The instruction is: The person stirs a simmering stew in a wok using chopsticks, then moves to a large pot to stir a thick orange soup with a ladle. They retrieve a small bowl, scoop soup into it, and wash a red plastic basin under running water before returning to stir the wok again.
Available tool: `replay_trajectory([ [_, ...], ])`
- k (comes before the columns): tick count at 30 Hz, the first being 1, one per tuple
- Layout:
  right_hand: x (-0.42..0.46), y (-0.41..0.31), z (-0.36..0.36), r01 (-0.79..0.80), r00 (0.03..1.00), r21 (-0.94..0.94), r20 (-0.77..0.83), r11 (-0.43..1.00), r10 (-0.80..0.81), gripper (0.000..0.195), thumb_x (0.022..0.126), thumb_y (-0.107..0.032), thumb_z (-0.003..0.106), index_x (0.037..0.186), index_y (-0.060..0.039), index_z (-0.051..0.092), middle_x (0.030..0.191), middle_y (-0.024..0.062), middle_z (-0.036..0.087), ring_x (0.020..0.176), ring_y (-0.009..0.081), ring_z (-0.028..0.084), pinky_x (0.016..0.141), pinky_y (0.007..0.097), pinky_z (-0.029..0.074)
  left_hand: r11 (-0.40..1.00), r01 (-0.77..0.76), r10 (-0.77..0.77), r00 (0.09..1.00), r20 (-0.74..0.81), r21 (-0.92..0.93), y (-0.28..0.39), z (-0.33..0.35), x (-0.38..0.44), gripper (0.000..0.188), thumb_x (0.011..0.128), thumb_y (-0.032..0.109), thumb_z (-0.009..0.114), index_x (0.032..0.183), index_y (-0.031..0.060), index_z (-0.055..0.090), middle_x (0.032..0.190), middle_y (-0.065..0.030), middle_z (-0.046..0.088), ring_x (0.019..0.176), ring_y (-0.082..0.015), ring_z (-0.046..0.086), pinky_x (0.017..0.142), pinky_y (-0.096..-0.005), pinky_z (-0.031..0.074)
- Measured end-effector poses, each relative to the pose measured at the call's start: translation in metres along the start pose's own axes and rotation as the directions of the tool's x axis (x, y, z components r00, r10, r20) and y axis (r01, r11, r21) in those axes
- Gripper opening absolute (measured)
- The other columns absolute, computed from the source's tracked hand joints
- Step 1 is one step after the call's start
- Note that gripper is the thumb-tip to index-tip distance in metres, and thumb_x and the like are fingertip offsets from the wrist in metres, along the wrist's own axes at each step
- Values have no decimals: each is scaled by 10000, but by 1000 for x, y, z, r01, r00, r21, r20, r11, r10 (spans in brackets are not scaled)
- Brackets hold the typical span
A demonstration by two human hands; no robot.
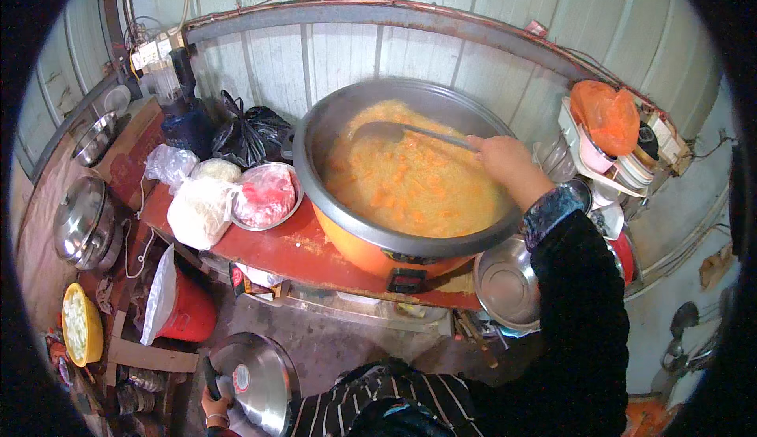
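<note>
My right hand (502,162) grips the handle of a long grey ladle (381,132), whose bowl rests in the contents of a large orange electric cooker (349,242). Yellowish liquid with orange chunks (408,189) fills much of the dark inner pot. Low at the left, my left hand (214,404) holds the dark handle of a round stainless-steel lid (260,378), away from the cooker. The lid bears a red and white sticker. Part of the lid is hidden by my striped apron (390,401).
Left of the cooker, a metal bowl of bagged red meat (266,196), white bags (201,212) and a black plastic bag (251,129) crowd the red table (266,251). A metal basin (505,286) sits to its right. A red bucket (189,307) stands on the left.
</note>
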State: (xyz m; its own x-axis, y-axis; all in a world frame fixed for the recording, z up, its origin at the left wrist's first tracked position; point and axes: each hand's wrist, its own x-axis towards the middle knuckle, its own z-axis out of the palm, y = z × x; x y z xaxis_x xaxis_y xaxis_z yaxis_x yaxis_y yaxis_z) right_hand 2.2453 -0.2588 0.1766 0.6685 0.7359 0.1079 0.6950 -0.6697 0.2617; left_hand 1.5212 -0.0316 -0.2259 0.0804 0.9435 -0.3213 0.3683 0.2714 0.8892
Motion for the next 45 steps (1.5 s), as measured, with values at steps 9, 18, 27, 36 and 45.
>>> replay_trajectory([
  [9, -68, 104, 5, -137, 976, 172, 193, 976, 103, 336, 808, -192, 533, 1119, -68, 564, 1016, 195, 602, 968, 355, 558, 820, 408, 441, 994, 6, -2, 999, -37, 108, -9, -7, 2, 645, 515, -58, 660, 1142, -7, 514, 960, -75, 604, 825, -193, 596, 725, -319, 497],
  [18, -121, 63, -68, -507, 637, 465, 769, 725, -48, 442, 913, -255, 473, 1329, -146, 375, 592, -36, 414, 431, 58, 392, 373, 224, 347, 999, -7, 8, 1000, -27, 40, -72, -11, 54, 674, 545, -60, 650, 1192, -28, 465, 1025, -102, 591, 914, -215, 583, 822, -307, 461],
  [27, -97, 6, -54, -660, 380, 585, 801, 471, -462, 297, 937, -233, 436, 1228, -171, 429, 601, -49, 409, 415, 21, 357, 348, 192, 350, 991, -49, 49, 999, 4, 123, -5, -1, 7, 676, 535, -88, 657, 1181, -31, 465, 1038, -97, 589, 898, -214, 595, 809, -327, 479],
  [36, -149, 4, -35, -672, 624, 731, 643, 115, -444, 347, 933, -216, 440, 1273, -171, 387, 625, -46, 390, 425, 30, 347, 350, 195, 330, 987, -64, 60, 998, 33, 149, -2, -21, 0, 582, 604, 10, 707, 1148, -13, 504, 1048, -90, 596, 907, -191, 582, 805, -325, 476],
  [45, -172, 9, -44, -370, 914, 807, 405, 460, 25, 478, 892, -166, 497, 1342, -117, 344, 531, -40, 403, 396, 67, 419, 339, 230, 359, 966, -81, 108, 989, -101, 245, -46, -48, 54, 546, 545, 76, 735, 1058, -10, 570, 917, -80, 636, 810, -183, 605, 757, -304, 487],
])
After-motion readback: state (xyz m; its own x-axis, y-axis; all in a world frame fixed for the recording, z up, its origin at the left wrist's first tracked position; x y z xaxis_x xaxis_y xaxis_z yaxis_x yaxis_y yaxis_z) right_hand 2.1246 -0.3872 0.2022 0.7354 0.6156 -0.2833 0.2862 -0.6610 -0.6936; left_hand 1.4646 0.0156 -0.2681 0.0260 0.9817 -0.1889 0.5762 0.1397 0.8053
